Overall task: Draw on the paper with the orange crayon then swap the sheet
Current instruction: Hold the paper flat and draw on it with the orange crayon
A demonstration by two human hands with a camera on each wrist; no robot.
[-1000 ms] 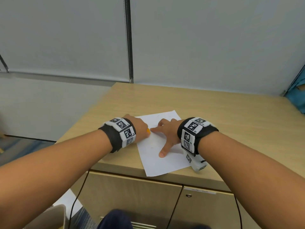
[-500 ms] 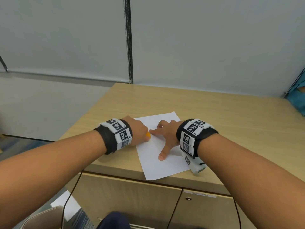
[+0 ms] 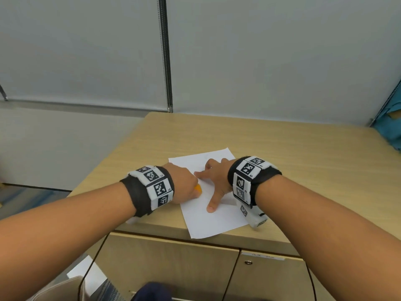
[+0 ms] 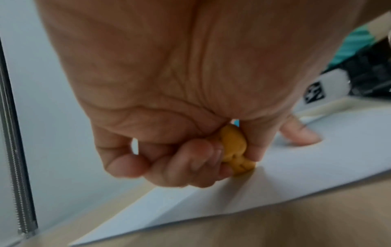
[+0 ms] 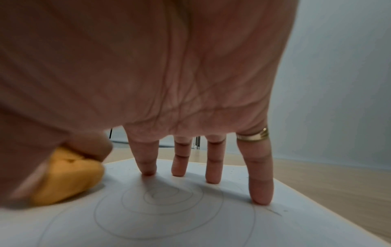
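A white sheet of paper [image 3: 213, 222] lies on the wooden cabinet top [image 3: 282, 153], one corner hanging over the front edge. My left hand [image 3: 184, 185] grips a chunky orange crayon [image 3: 198, 189] and holds its tip on the sheet near the left edge. The left wrist view shows that crayon [image 4: 234, 147] pinched between thumb and curled fingers, touching the paper [image 4: 306, 180]. My right hand [image 3: 213, 181] lies on the sheet with fingers spread and straight. In the right wrist view its fingertips [image 5: 261, 195] press the paper [image 5: 169, 225] over a faint grey spiral, crayon [image 5: 67, 180] at left.
The cabinet top ends at a left edge [image 3: 104, 170] close to my left wrist, with floor below. Cabinet doors [image 3: 173, 268] sit under the front edge. A teal object [image 3: 390, 124] stands at the far right. Grey blinds [image 3: 260, 51] close the back.
My left hand with the crayon has slid a little toward me along the paper's left edge. The right hand stays pressed on the sheet.
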